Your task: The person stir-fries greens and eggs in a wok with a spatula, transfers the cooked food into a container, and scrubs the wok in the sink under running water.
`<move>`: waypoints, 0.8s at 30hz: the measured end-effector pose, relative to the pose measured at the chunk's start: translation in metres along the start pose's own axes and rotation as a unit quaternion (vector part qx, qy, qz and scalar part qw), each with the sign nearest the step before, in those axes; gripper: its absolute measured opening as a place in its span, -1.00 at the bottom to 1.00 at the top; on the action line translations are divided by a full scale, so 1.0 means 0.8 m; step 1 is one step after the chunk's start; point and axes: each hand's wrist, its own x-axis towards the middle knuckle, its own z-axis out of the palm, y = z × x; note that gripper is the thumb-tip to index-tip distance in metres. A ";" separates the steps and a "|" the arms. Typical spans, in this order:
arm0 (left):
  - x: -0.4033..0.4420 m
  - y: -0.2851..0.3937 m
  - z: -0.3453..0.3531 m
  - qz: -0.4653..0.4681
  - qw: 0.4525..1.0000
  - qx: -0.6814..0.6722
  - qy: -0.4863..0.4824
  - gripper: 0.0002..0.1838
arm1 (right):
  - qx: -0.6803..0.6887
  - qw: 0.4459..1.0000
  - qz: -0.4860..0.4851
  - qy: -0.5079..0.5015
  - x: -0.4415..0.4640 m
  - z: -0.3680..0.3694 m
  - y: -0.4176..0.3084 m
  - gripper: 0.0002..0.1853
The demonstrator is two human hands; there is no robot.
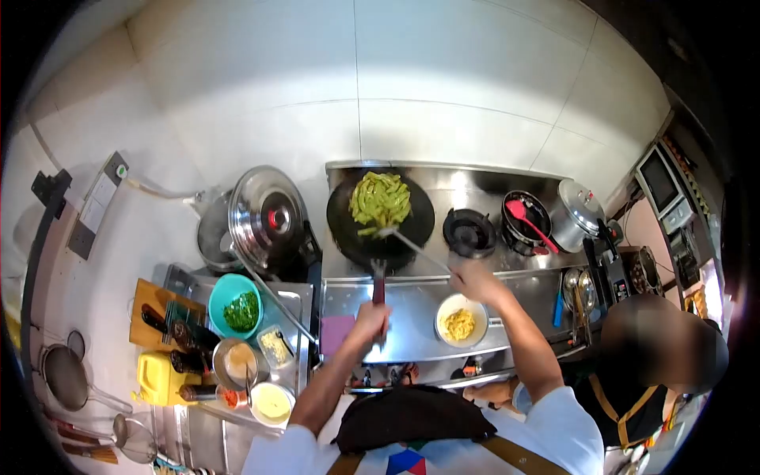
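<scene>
My left hand (370, 321) is closed round the handle (379, 289) of a black wok (348, 237) on the stove. Green vegetable strips (380, 199) lie heaped in the wok's upper part. My right hand (473, 279) grips a long metal spatula (418, 249), its head at the lower edge of the vegetables. Below that hand, a white bowl (461, 321) with yellow food stands on the steel counter.
At left are a teal bowl (235, 307) of chopped greens, a lidded pot (269, 214), bottles and ingredient bowls. At right stand an empty burner (469, 233), a black pan with a red spatula (526, 222) and a pressure cooker (578, 210). Another person (633, 396) is at lower right.
</scene>
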 end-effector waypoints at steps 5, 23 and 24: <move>0.011 0.019 -0.006 -0.042 0.999 -0.021 0.003 -0.77 | -0.021 0.999 -0.033 -0.011 0.024 0.030 0.015 -0.73; 0.072 -0.055 -0.041 -0.063 0.960 -0.270 0.039 -0.14 | 0.023 0.999 0.003 0.029 0.074 0.058 0.041 -0.75; 0.076 -0.109 -0.046 -0.093 0.936 -0.339 -0.030 -0.22 | 0.009 0.999 0.015 0.031 0.064 0.045 0.039 -0.75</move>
